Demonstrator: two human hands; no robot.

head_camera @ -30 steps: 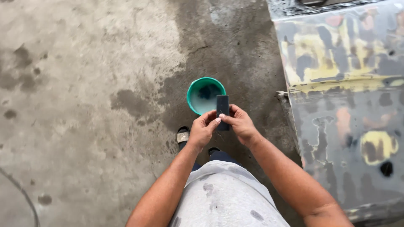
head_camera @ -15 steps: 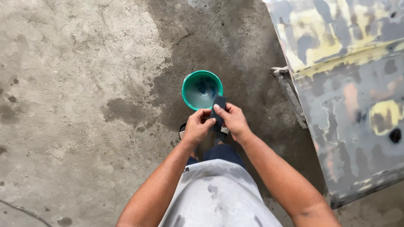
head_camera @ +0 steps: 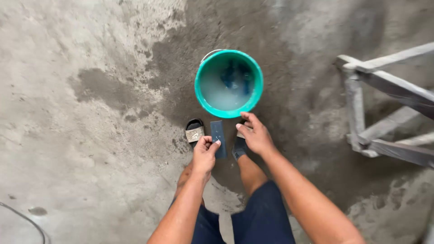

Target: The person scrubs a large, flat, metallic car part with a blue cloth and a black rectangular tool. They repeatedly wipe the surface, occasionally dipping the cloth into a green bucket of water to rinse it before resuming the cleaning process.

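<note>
Head view: our left hand (head_camera: 204, 153) pinches a small dark flat block (head_camera: 218, 138) just below the green bucket (head_camera: 228, 82) of water. Our right hand (head_camera: 255, 134) hangs loose, holding nothing. We should dip it slowly.

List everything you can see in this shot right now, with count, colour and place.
bucket: one, teal, cloudy water inside, on the floor ahead of the feet
flat block: one, dark blue-grey, held upright below the bucket
sandals: two, dark, on the feet
metal frame: one, grey, right edge
cable: one, dark, bottom left
concrete floor: grey, wet patch around the bucket
left hand: grips the block
right hand: open, beside the block
</note>
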